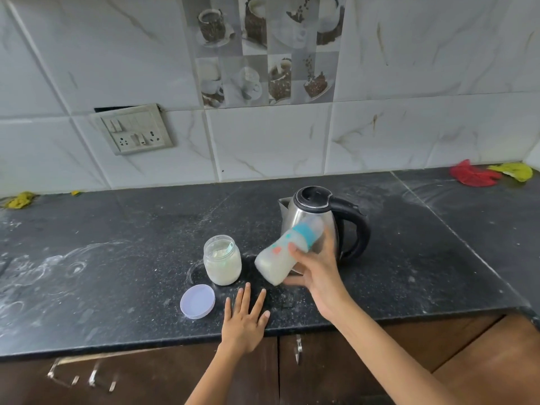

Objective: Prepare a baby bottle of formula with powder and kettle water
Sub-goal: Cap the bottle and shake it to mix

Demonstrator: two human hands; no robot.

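My right hand [317, 268] grips a baby bottle [279, 252] with a teal collar and clear cap, tilted in the air with its cap up to the right; milky white liquid fills it. Just behind the bottle stands a steel kettle [304, 213] with a black lid and handle. To the left, an open glass jar [222, 264] of pale powder sits on the black counter [131, 258]; a scoop lies inside it. The jar's lilac lid [197, 301] lies in front of it. My left hand [244, 321] rests flat on the counter near its front edge, fingers spread.
White powder smears cover the counter at the left. A red cloth [472, 175] and a yellow cloth [515, 171] lie at the back right, another yellow scrap [20, 200] at the back left. A socket panel [134, 130] sits on the tiled wall. Brown cabinet doors are below.
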